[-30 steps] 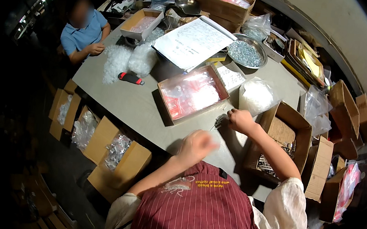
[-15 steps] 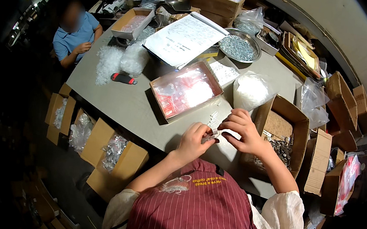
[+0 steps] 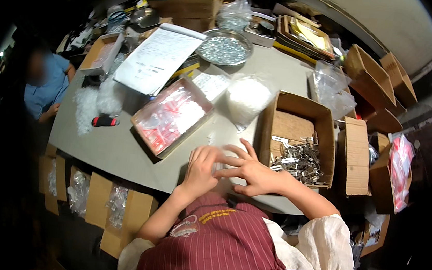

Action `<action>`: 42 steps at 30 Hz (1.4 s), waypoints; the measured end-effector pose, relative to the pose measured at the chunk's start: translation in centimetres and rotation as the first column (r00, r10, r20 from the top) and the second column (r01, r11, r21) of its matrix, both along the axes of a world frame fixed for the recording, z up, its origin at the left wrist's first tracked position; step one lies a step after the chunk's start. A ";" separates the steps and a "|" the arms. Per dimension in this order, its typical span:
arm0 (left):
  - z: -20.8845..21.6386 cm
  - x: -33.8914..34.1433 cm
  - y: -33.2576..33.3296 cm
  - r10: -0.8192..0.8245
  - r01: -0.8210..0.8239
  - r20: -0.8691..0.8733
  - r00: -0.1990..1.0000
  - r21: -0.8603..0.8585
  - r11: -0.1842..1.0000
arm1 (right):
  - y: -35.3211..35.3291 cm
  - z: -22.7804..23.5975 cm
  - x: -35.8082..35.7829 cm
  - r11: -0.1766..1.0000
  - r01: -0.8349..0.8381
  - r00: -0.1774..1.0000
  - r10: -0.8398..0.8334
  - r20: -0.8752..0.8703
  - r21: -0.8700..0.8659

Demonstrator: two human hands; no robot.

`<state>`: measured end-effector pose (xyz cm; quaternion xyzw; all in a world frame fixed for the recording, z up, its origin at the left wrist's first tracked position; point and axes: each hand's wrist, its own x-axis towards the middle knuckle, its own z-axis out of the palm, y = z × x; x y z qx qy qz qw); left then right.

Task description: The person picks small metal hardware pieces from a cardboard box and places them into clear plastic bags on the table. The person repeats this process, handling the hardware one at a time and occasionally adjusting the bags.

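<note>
My two hands are close together over the near edge of the grey table (image 3: 141, 151). My left hand (image 3: 201, 169) has its fingers bent downward and smeared by motion; whatever may be under them is hidden. My right hand (image 3: 249, 173) reaches across toward it with the fingers spread apart, and nothing shows in its grasp. Just beyond the hands lie a few small white pieces (image 3: 210, 138). Beyond my left hand sits an open box of clear plastic bags with red print (image 3: 174, 113). A clear bag of small white parts (image 3: 248, 99) stands beyond my right hand.
Right of my hands is a cardboard box (image 3: 331, 141) holding metal clips (image 3: 299, 161). Farther back are a round metal pan of small metal parts (image 3: 224, 50) and a paper pad (image 3: 158, 59). A red-black tool (image 3: 105, 122) lies left, near a seated person (image 3: 47, 82). More cartons (image 3: 130, 220) stand below the table.
My view has swung right, so the table's things sit farther left. My hands held a small clear piece between the fingertips; now my right hand's fingers are spread and that piece is out of sight.
</note>
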<state>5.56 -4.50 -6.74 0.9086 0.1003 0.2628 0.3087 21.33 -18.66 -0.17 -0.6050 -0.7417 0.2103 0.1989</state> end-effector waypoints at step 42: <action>-3.3 0.1 -1.5 0.022 -0.141 -0.224 0.974 -0.532 0.835 | -5.8 -8.8 22.2 0.395 0.910 0.413 -0.837 -0.360 0.126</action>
